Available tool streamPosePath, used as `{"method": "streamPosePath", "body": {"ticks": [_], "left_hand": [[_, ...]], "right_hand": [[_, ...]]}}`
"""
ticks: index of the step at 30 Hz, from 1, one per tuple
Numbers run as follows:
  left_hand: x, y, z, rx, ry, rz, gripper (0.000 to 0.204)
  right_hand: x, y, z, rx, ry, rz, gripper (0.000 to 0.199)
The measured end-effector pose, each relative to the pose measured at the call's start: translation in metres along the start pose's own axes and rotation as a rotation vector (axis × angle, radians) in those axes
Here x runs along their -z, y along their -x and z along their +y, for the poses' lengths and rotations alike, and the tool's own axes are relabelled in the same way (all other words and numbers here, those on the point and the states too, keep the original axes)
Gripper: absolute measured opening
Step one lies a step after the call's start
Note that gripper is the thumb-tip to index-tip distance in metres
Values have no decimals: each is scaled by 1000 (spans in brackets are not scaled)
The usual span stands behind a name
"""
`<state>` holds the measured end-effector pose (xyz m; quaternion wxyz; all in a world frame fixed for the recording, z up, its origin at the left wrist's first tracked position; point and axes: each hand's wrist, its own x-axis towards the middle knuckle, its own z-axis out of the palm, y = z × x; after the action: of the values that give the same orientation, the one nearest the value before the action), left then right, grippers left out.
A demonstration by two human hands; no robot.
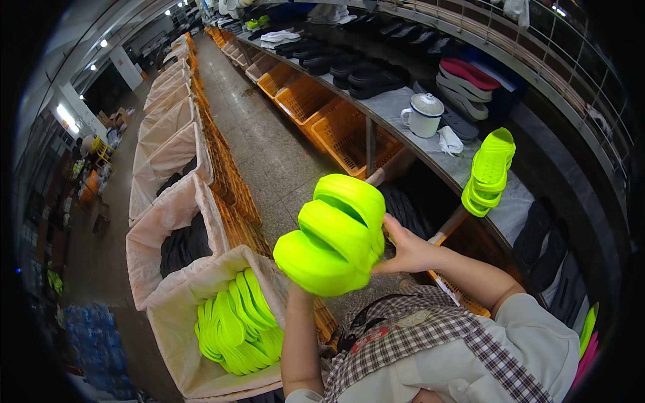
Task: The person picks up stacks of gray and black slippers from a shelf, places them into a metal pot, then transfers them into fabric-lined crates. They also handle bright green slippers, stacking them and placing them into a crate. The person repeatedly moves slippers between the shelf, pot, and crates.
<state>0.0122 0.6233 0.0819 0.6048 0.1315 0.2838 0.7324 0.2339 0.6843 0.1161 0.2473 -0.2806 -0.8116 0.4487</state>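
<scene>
Several neon yellow-green foam clogs (336, 232) are stacked together in front of my body, their rounded toes towards the left. My right hand (403, 248) grips the stack's right side, with the thumb on top and other fingers partly hidden. From below, my left arm reaches up to the stack; only the wrist side of my left hand (301, 293) shows, its fingers hidden behind the clogs. More neon clogs (488, 173) rest on the grey shelf to the right. Neon foam sole-like pieces (242, 322) fill a cloth-lined bin (168, 336) at lower left.
Cloth-lined orange crates (171, 158) run in a row along the left, some holding dark pieces. Orange baskets (349, 138) sit beneath the shelf (376, 107). On it are a white lidded mug (424, 117), black footwear (376, 79) and a red-topped stack of soles (468, 74). Bottled water (101, 346) stands lower left.
</scene>
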Motion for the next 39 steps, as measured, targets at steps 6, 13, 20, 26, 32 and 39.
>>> {"method": "streamPosePath", "body": {"ticks": [6, 13, 20, 26, 32, 39], "left_hand": [[-18, 24, -14, 46, 130, 54, 41], [-16, 26, -13, 188, 49, -129, 39], [-8, 23, -18, 159, -113, -141, 39], [-3, 19, -18, 240, 32, -147, 42], [0, 15, -24, 197, -81, -145, 40], [-1, 15, -20, 235, -94, -105, 36]], "right_hand": [[14, -10, 29, 280, 37, 83, 53], [4, 13, 41, -100, -806, -28, 38], [-7, 25, 34, -175, -834, 105, 33], [-11, 28, 38, -193, -939, 103, 45], [-18, 30, 34, -102, -963, 44, 57], [-18, 31, 22, -81, -833, 52, 54]]}}
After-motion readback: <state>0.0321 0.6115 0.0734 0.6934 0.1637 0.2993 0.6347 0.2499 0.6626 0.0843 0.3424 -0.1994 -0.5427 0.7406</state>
